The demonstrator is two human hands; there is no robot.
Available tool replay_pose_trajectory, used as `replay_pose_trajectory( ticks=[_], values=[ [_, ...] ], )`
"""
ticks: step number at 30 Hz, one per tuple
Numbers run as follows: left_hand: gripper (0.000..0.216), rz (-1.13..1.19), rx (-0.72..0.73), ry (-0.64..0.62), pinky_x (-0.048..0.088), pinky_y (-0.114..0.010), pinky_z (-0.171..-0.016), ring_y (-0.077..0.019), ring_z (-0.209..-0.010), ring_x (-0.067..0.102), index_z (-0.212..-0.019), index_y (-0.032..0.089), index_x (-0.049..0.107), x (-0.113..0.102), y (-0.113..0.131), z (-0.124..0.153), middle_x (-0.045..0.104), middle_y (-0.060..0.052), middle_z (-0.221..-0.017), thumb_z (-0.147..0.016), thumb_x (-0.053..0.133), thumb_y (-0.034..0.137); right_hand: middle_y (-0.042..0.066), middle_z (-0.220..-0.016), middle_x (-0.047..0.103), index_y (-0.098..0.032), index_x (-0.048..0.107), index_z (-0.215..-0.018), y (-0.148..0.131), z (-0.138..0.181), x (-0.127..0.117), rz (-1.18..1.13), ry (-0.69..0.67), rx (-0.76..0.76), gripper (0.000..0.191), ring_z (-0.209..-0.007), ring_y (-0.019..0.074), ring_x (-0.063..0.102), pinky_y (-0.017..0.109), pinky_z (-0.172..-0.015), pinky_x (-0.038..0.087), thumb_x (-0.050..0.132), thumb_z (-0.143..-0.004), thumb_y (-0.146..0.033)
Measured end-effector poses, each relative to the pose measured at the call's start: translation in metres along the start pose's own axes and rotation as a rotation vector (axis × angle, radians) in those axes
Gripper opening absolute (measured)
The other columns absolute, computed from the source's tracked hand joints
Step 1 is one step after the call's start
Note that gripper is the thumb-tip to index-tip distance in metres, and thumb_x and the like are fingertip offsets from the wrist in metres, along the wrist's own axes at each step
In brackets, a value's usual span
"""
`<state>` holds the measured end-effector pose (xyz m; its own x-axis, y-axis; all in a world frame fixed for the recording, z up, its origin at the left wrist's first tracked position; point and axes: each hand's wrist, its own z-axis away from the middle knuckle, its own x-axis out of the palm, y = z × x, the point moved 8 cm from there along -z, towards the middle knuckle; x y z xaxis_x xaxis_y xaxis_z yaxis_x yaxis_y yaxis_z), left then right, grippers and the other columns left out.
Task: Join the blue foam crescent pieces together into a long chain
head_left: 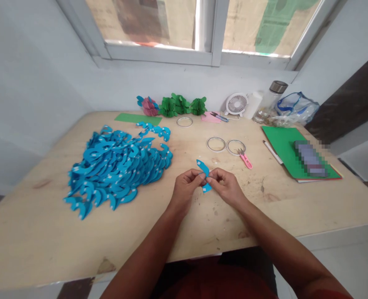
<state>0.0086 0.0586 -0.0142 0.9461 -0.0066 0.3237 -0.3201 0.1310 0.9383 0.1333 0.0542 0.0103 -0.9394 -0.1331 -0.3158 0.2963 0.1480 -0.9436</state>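
Over the middle of the wooden table, my left hand (pixel 188 185) and my right hand (pixel 225 185) meet, both pinching one curved blue paper piece (pixel 203 166). Its upper end points away from me; the lower end shows below my fingertips and bears a small white patch. My fingers hide its centre. To the left of my hands lies a large heap of similar blue paper pieces (pixel 118 160), many with small white patches. Beyond my right hand are pink-handled snips (pixel 245 159), resting against one of two tape rings (pixel 216 144).
Folded green paper shapes (pixel 180 104) and a pink one (pixel 149 106) stand along the wall. A small white fan (pixel 237 104), a bottle (pixel 271 99) and a clear bag (pixel 297 109) are at the back right. Green sheets (pixel 283 143) lie on the right under a blurred object.
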Motion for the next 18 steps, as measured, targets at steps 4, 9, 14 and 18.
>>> replay_pose_trajectory(
  ticks=[4,9,14,18],
  values=[
    [0.016,0.133,-0.033,0.049,0.046,-0.023,-0.061,-0.0088,-0.057,0.053,-0.062,0.014,0.063,-0.0034,0.0002,-0.0005,0.060,0.002,-0.058,-0.060,0.073,0.026,-0.003,-0.056,0.043,-0.017,0.054,-0.068,-0.0008,-0.0005,0.0026,-0.005,-0.041,0.002,0.020,-0.052,0.0091,0.038,0.022,-0.048,0.031,0.055,-0.079,-0.033],
    [0.016,0.208,-0.085,0.066,0.047,-0.023,-0.062,-0.0091,-0.058,0.055,-0.064,0.014,0.065,-0.0031,-0.0016,0.0008,0.061,0.001,-0.060,-0.058,0.075,0.025,-0.004,-0.053,0.041,-0.018,0.049,-0.060,0.0002,-0.0014,0.0025,-0.006,-0.063,0.019,0.024,-0.050,0.0089,0.036,0.022,-0.047,0.028,0.054,-0.079,-0.031],
    [0.017,0.138,-0.156,-0.015,0.045,-0.022,-0.059,-0.0095,-0.058,0.054,-0.067,0.012,0.067,0.0035,-0.0081,0.0022,0.061,0.000,-0.061,-0.059,0.075,0.024,-0.004,-0.052,0.044,-0.017,0.051,-0.058,0.0016,-0.0021,-0.0008,-0.011,-0.041,0.044,0.024,-0.050,0.0090,0.038,0.022,-0.047,0.029,0.056,-0.077,-0.030],
    [0.017,0.149,-0.145,-0.024,0.045,-0.023,-0.061,-0.0100,-0.059,0.054,-0.066,0.012,0.066,0.0034,-0.0087,0.0011,0.060,0.000,-0.061,-0.059,0.075,0.025,-0.004,-0.054,0.046,-0.017,0.054,-0.061,0.0029,-0.0022,0.0020,-0.098,-0.070,0.062,0.024,-0.051,0.0090,0.040,0.022,-0.049,0.032,0.055,-0.078,-0.033]
  ],
)
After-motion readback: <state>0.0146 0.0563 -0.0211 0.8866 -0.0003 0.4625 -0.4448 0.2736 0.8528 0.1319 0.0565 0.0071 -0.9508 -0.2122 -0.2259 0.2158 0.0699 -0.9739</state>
